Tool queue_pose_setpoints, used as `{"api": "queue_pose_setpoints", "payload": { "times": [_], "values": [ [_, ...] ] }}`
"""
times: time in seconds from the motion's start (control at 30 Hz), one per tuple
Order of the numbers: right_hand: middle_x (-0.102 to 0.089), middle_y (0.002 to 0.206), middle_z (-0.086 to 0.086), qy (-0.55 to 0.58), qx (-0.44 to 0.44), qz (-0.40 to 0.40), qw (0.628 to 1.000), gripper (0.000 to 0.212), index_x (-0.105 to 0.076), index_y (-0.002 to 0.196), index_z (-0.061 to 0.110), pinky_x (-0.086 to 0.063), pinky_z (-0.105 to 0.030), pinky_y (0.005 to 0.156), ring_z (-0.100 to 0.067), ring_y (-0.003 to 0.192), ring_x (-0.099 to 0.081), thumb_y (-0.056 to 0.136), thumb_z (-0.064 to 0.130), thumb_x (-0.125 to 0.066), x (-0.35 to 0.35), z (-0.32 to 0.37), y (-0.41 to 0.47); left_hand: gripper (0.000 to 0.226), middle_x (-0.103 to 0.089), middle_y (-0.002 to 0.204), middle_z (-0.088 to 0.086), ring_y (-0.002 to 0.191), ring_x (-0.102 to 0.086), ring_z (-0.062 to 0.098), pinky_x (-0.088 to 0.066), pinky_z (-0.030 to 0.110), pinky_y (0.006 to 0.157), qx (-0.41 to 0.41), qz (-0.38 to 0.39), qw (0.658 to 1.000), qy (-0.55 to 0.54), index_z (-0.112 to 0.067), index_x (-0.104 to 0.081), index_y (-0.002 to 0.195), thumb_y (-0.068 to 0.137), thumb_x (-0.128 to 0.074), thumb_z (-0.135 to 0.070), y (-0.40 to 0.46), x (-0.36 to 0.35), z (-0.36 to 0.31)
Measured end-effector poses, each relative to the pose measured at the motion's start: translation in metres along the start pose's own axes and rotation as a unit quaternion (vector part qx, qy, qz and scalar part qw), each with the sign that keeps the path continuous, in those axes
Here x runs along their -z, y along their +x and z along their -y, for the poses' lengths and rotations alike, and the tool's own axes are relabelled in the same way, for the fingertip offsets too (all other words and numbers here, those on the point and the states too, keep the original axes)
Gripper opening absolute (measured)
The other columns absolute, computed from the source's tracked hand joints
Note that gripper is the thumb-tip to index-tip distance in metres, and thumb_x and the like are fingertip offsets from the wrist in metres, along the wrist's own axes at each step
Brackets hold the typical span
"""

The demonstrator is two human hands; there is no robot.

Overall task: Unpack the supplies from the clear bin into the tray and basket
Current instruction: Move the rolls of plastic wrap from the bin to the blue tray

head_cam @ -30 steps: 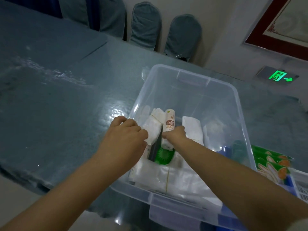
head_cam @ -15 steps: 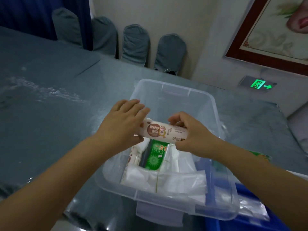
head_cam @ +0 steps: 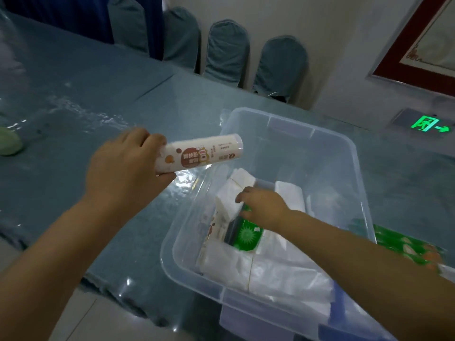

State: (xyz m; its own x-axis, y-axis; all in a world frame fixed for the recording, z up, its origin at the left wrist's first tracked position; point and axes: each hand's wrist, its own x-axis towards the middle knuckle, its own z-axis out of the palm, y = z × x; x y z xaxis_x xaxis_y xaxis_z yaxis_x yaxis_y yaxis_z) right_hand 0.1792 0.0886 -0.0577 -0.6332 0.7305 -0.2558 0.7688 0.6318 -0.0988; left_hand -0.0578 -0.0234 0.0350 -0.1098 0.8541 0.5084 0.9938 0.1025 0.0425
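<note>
My left hand (head_cam: 125,168) grips one end of a white roll with brown print (head_cam: 200,153), held level above the table just left of the clear bin (head_cam: 354,153). My right hand (head_cam: 261,207) is down inside the bin, its curled fingers gripping a white tissue pack (head_cam: 227,205). Under that wrist lies a green packet (head_cam: 247,235). More white packs and clear plastic bags (head_cam: 283,271) fill the bin's near half. Neither the tray nor the basket is clearly in view.
The bin stands on a blue-grey table under a shiny plastic cover (head_cam: 73,99). A green and orange pack (head_cam: 408,247) lies right of the bin. A pale green object (head_cam: 8,143) sits at the far left edge. Covered chairs (head_cam: 226,50) line the wall behind.
The roll has passed from both hands to my left hand alone, which carried it left out of the bin. My right hand let go and went back down onto the tissue pack.
</note>
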Motion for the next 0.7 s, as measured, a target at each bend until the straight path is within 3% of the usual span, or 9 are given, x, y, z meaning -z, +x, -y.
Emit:
{"api": "queue_pose_setpoints", "payload": {
  "times": [0.07,0.13,0.27,0.33,0.4,0.5,0.57,0.6,0.7],
  "values": [
    [-0.056,0.121,-0.005,-0.057,0.010,-0.034,0.998,0.054,-0.049,0.125,0.018,-0.048,-0.035,0.075,-0.025,0.106,-0.055,0.083,0.050,-0.058,-0.019,0.014,0.017,0.052,-0.062,0.082,0.017,0.063,-0.058,0.038,-0.043,0.037,0.051,0.023,-0.010,1.000,-0.005,-0.003,-0.066,0.096,0.053,-0.086,-0.026,-0.007,-0.005,0.006],
    [-0.054,0.115,-0.006,-0.038,-0.006,-0.061,0.997,0.058,-0.046,0.120,0.014,-0.044,-0.034,0.066,-0.026,0.100,-0.054,0.080,0.054,-0.060,-0.033,0.027,0.029,0.053,-0.061,0.081,0.017,0.062,-0.058,0.038,-0.043,0.037,0.050,0.036,-0.015,0.999,-0.007,-0.003,-0.066,0.096,0.053,-0.087,-0.026,-0.012,-0.009,0.009],
    [-0.055,0.112,-0.011,-0.057,-0.032,-0.079,0.995,0.033,-0.045,0.114,0.010,-0.044,-0.036,0.061,-0.030,0.097,-0.056,0.085,0.017,-0.057,-0.041,0.028,0.042,0.052,-0.061,0.080,0.016,0.062,-0.059,0.037,-0.044,0.037,0.050,0.036,-0.011,0.999,-0.005,-0.004,-0.067,0.095,0.053,-0.087,-0.028,-0.014,-0.014,0.013],
    [-0.057,0.109,-0.012,-0.124,0.012,-0.078,0.989,0.036,-0.047,0.117,0.009,-0.041,-0.035,0.057,-0.030,0.094,-0.058,0.083,0.005,-0.055,-0.035,0.017,0.042,0.051,-0.061,0.079,0.015,0.061,-0.058,0.036,-0.043,0.036,0.049,0.033,-0.009,0.999,-0.007,-0.004,-0.067,0.094,0.054,-0.086,-0.029,-0.013,-0.016,0.013],
    [-0.058,0.110,-0.011,-0.199,0.060,-0.048,0.977,0.040,-0.046,0.124,0.012,-0.042,-0.035,0.060,-0.030,0.096,-0.058,0.086,0.009,-0.056,-0.030,0.004,0.039,0.051,-0.062,0.080,0.015,0.062,-0.058,0.036,-0.044,0.036,0.050,0.031,-0.007,0.999,-0.012,-0.005,-0.067,0.095,0.054,-0.086,-0.029,-0.011,-0.018,0.013],
    [-0.057,0.120,-0.012,-0.293,0.061,0.065,0.952,0.047,-0.046,0.130,0.015,-0.047,-0.038,0.079,-0.030,0.106,-0.056,0.086,0.024,-0.060,-0.027,-0.006,0.030,0.053,-0.061,0.082,0.013,0.063,-0.058,0.034,-0.043,0.035,0.051,0.032,0.005,0.999,-0.020,-0.006,-0.066,0.097,0.055,-0.085,-0.032,-0.007,-0.021,0.008],
    [-0.054,0.122,-0.011,-0.245,0.034,0.113,0.962,0.057,-0.044,0.131,0.016,-0.044,-0.038,0.085,-0.029,0.110,-0.052,0.081,0.035,-0.065,-0.034,-0.003,0.024,0.054,-0.062,0.082,0.012,0.064,-0.058,0.034,-0.044,0.034,0.052,0.029,0.014,0.999,-0.024,-0.007,-0.066,0.098,0.056,-0.084,-0.034,-0.004,-0.024,0.005],
    [-0.054,0.121,-0.009,-0.170,0.020,0.096,0.981,0.060,-0.046,0.130,0.017,-0.045,-0.038,0.085,-0.027,0.109,-0.051,0.078,0.038,-0.066,-0.037,0.001,0.023,0.054,-0.062,0.082,0.012,0.063,-0.058,0.033,-0.043,0.034,0.052,0.027,0.018,0.999,-0.026,-0.007,-0.066,0.098,0.055,-0.084,-0.034,-0.003,-0.025,0.004],
    [-0.058,0.120,-0.007,0.016,-0.027,-0.045,0.999,0.047,-0.053,0.121,0.014,-0.046,-0.036,0.086,-0.024,0.105,-0.052,0.083,0.040,-0.061,-0.042,0.018,0.034,0.055,-0.061,0.082,0.011,0.061,-0.057,0.031,-0.039,0.030,0.050,0.024,0.029,0.999,-0.031,-0.007,-0.066,0.098,0.054,-0.085,-0.034,0.001,-0.029,0.002]
  ]
}}
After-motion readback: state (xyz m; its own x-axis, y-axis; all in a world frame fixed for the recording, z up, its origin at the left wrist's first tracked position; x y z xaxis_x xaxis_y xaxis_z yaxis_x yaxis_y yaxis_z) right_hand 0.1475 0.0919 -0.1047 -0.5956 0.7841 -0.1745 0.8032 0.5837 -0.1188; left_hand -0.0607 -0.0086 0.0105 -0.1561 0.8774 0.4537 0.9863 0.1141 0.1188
